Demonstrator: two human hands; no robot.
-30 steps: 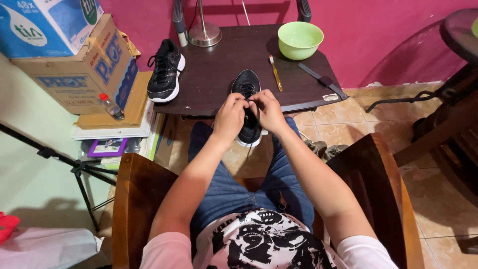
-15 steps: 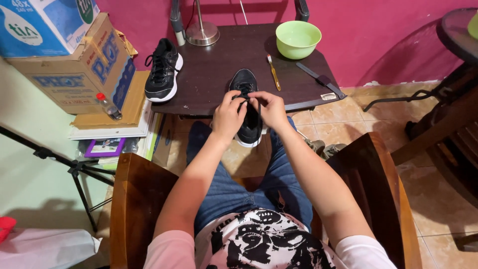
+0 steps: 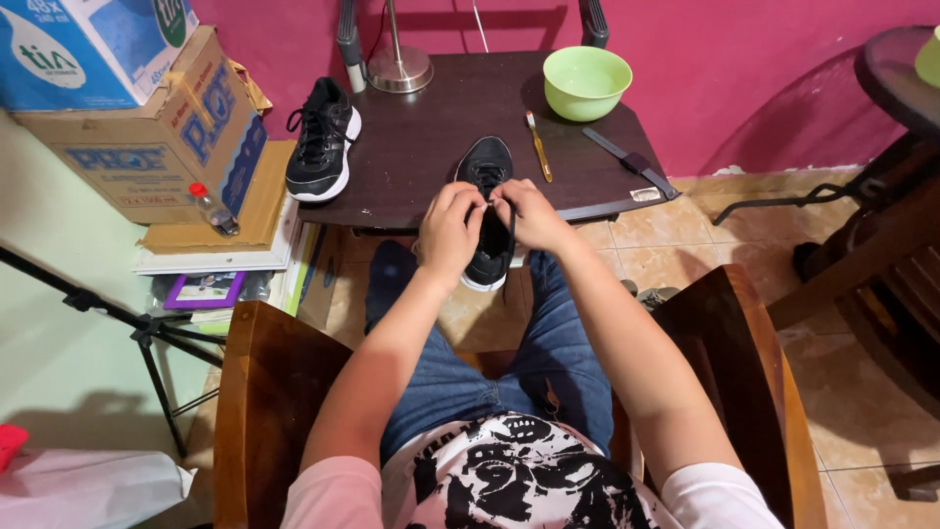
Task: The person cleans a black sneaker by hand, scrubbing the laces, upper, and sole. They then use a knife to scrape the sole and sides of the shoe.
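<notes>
The black low-top sports shoe with white sole (image 3: 487,211) lies toe-forward at the near edge of the dark wooden table (image 3: 431,157), its heel overhanging the edge above the person's knees. The left hand (image 3: 448,233) and the right hand (image 3: 529,216) meet over the shoe's lace area. Both hands are closed in a pinch, each grasping a black lace (image 3: 510,230) between fingers and thumb; one lace end hangs down beside the shoe.

A second black sports shoe with white sole (image 3: 320,142) rests at the table's left edge, well apart from the first. A light green plastic bowl (image 3: 587,80) stands at the far right of the table. A yellow-handled toothbrush (image 3: 538,147) lies just right of the held shoe. A dark flat tool (image 3: 627,162) lies near the right edge. A metal lamp base (image 3: 399,69) stands at the far edge. Cardboard boxes (image 3: 147,127) are stacked to the left.
</notes>
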